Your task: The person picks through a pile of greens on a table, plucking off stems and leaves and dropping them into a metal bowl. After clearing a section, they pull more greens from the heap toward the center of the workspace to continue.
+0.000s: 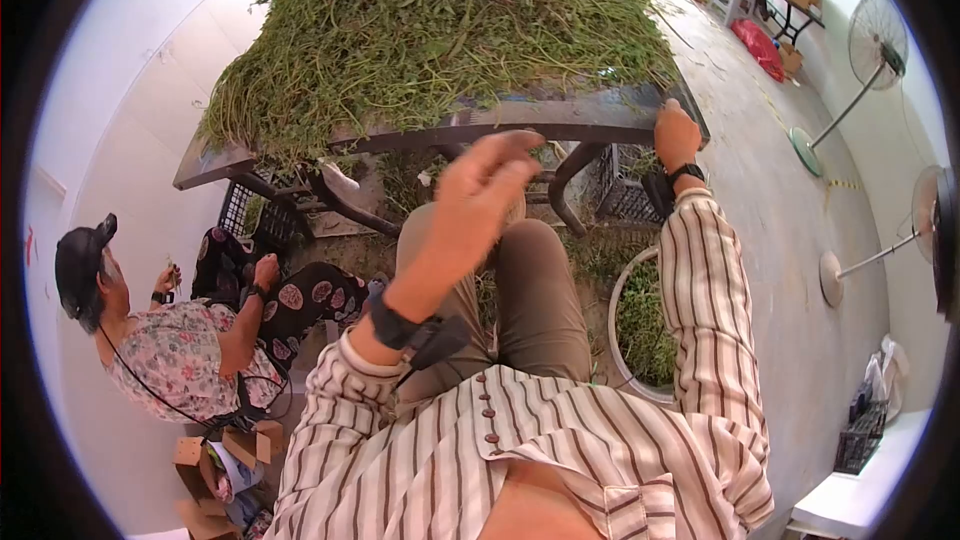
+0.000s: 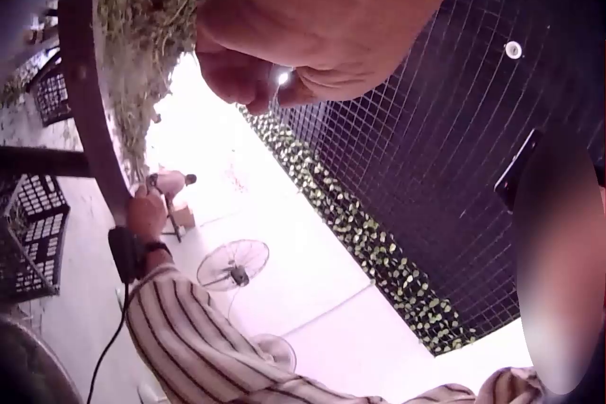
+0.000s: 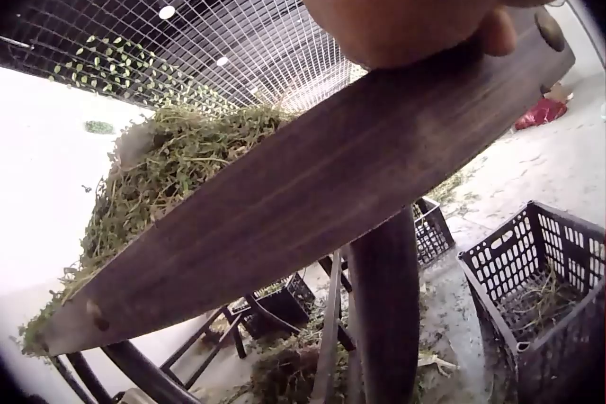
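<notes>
In the head view my left hand [image 1: 472, 210] is raised over my lap, in front of the table's near edge. Its fingers are loosely bent and point right; nothing shows in them. The left wrist view shows the same hand [image 2: 303, 20] from below. My right hand [image 1: 677, 135] rests at the near right corner of the dark table [image 1: 600, 112], its fingers loosely curled. In the right wrist view this hand [image 3: 407, 6] lies over the wooden edge, most fingers hidden. A large heap of leafy green stems [image 1: 440, 30] covers the tabletop and hangs over its left edge.
A round tub [image 1: 645, 330] of greens stands by my right knee. Black crates [image 3: 540, 281] sit under and beside the table. Another person [image 1: 190, 340] sits at left near cardboard boxes [image 1: 215, 460]. Standing fans [image 1: 878, 45] line the right wall.
</notes>
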`<state>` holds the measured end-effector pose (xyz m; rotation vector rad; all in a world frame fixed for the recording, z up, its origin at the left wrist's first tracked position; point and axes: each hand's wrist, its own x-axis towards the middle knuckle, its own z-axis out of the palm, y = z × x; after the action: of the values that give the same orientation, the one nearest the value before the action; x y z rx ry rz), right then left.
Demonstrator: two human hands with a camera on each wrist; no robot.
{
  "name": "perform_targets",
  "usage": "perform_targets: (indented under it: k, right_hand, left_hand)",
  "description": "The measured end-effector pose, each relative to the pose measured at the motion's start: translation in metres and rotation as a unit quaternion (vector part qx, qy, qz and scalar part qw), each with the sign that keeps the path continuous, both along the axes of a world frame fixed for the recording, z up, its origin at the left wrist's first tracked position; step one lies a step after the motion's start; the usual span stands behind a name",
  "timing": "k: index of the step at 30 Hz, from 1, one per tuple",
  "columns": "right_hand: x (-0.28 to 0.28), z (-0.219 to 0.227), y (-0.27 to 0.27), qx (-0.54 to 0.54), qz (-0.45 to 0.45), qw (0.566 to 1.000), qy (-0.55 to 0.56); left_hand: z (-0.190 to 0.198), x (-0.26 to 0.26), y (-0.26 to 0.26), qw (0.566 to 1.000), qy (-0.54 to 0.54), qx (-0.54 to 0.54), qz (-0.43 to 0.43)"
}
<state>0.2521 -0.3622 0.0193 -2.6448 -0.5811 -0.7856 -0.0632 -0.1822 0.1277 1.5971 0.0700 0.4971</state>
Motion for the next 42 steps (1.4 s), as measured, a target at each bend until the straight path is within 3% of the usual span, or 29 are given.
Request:
perform_targets:
  k: [4,12,15,16,19,21,22,23,25,27,29,32,34,36,39,41,42]
  right_hand:
    - [-0.002,0.003,-0.002,-0.003,-0.012,1.0,0.008]
    - [0.002,-0.003,-0.004,0.0,-0.03,1.0,0.003]
    - [0.024,-0.035,-0.022,0.117,0.02,0.992,0.048]
    - [0.017,-0.028,-0.025,0.132,0.06,0.984,0.1]
    - [-0.004,-0.001,-0.017,0.154,0.166,0.969,0.099]
    - [-0.004,-0.001,-0.018,0.018,0.053,0.998,0.024]
    - [-0.009,0.011,-0.012,-0.017,-0.015,0.997,0.076]
    - [-0.01,0.019,-0.008,-0.023,-0.015,0.997,0.075]
    - [-0.013,0.041,0.005,0.056,0.097,0.984,0.137]
    - [-0.025,0.068,0.042,0.032,0.11,0.985,0.13]
    - [-0.038,0.087,0.088,0.108,0.262,0.946,0.158]
    - [-0.062,0.106,0.148,0.053,0.343,0.899,0.269]
    - [-0.051,0.097,0.18,0.04,0.384,0.878,0.282]
    - [-0.04,0.091,0.219,0.071,0.56,0.801,0.201]
    - [-0.028,0.069,0.265,0.0,0.589,0.779,0.213]
    - [-0.024,0.055,0.273,-0.051,0.618,0.773,0.137]
    - [-0.034,0.053,0.275,-0.008,0.578,0.782,0.232]
  left_hand:
    - [-0.001,0.03,-0.036,0.994,0.0,0.038,-0.103]
    - [-0.016,0.103,-0.064,0.977,-0.073,-0.056,-0.192]
    - [-0.017,0.13,-0.057,0.97,-0.083,-0.081,-0.212]
    - [-0.017,0.137,-0.053,0.973,-0.096,-0.081,-0.195]
    - [-0.02,0.152,-0.04,0.963,-0.106,-0.168,-0.182]
    - [-0.023,0.157,-0.031,0.96,-0.115,-0.192,-0.171]
    - [-0.023,0.157,-0.023,0.956,-0.123,-0.208,-0.164]
    - [-0.023,0.157,-0.015,0.955,-0.124,-0.214,-0.162]
    - [-0.018,0.154,0.0,0.938,-0.108,-0.3,-0.134]
    - [-0.027,0.159,0.012,0.928,-0.129,-0.331,-0.108]
    - [-0.033,0.161,0.023,0.921,-0.135,-0.362,-0.043]
    - [-0.021,0.15,0.046,0.911,-0.179,-0.372,0.0]
    - [-0.016,0.142,0.061,0.897,-0.21,-0.387,0.043]
    - [-0.021,0.137,0.075,0.895,-0.212,-0.386,0.065]
    - [-0.026,0.134,0.089,0.886,-0.222,-0.393,0.101]
    - [-0.027,0.13,0.095,0.879,-0.232,-0.4,0.118]
    - [-0.027,0.129,0.096,0.878,-0.229,-0.402,0.122]
